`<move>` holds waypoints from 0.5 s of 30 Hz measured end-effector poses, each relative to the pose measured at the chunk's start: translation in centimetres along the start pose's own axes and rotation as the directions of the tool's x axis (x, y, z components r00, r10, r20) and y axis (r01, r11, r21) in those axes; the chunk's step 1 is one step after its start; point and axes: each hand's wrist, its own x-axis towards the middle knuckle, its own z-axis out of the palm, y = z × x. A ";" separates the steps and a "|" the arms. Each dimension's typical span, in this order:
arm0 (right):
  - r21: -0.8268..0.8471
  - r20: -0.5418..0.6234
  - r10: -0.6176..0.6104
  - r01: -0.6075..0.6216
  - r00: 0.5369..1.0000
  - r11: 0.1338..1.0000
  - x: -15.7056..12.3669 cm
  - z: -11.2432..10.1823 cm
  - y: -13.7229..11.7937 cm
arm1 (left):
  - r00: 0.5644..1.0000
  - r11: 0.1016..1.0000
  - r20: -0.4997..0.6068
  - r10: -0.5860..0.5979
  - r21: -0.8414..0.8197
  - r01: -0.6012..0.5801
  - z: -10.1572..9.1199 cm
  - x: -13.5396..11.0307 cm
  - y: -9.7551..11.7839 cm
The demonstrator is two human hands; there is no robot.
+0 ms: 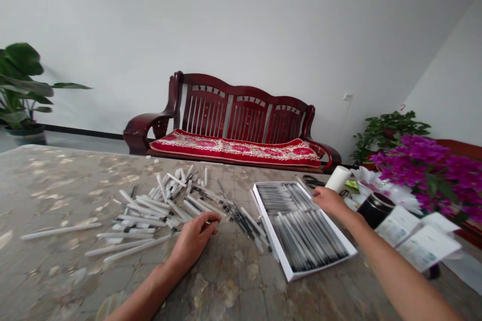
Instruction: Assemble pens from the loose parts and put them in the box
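My left hand (195, 236) lies low over the table with its fingers curled in, beside a loose heap of white pens (146, 208). Whatever those fingers may hold is hidden. A shallow white box (283, 261) stands to the right, filled with two rows of translucent pens (307, 235) with dark ends. At the box's right edge is my right hand (330, 201), its fingers closed together near the far row; I cannot make out what is between them. Several dark-ended pens (244, 223) lie scattered between the heap and the box.
Right of the box are a white roll (338, 178), black scissors (313, 181), a black cylindrical container (375, 209), printed cards (417, 246) and purple flowers (422, 165). One pen (60, 231) lies apart at left. A wooden bench (241, 115) stands behind the patterned table (211, 293).
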 end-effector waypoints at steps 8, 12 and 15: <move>-0.055 0.068 0.085 -0.082 0.994 0.995 2.6 2.9 -0.5 | 0.960 0.952 0.128 0.247 0.153 -0.265 -0.2 -0.6 0.5; -0.030 0.051 0.047 -0.045 0.998 0.999 2.4 2.6 -2.2 | 0.927 0.885 0.300 0.226 0.334 -0.324 -0.5 -1.0 0.5; 0.161 -0.004 -0.137 0.136 0.991 0.978 1.1 2.6 -6.8 | 0.909 0.805 0.390 0.150 0.486 -0.341 -0.6 -1.2 0.7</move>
